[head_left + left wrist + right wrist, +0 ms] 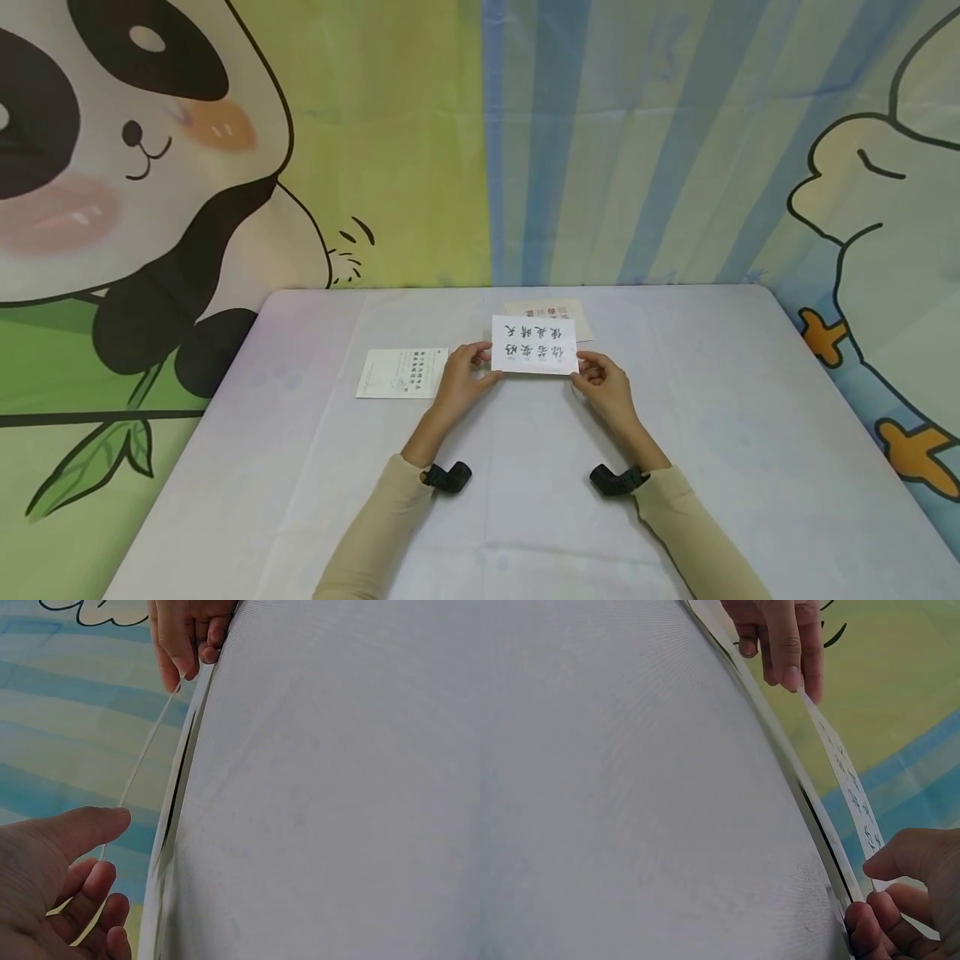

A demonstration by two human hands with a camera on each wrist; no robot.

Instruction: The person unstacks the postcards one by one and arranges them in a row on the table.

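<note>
A white card [534, 346] printed with two rows of black handwritten-style characters is held up above the table, its face toward the head camera. At its left edge, my left hand [461, 379] pinches it between thumb and fingers. My right hand [607, 392] pinches the opposite edge in the same way. Both wrist views catch the card nearly edge-on: as a thin line [142, 759] in the left one, and as a narrow strip with characters [847, 784] in the right one. Behind the held card lies a cream card [576, 315] with red and dark characters, partly hidden by it.
Another white printed card [386, 373] lies on the table left of the held card, its right edge overlapped by my left hand. A pale cloth covers the table [720, 375]. Behind it hangs a backdrop [405, 150] with a cartoon panda and blue stripes.
</note>
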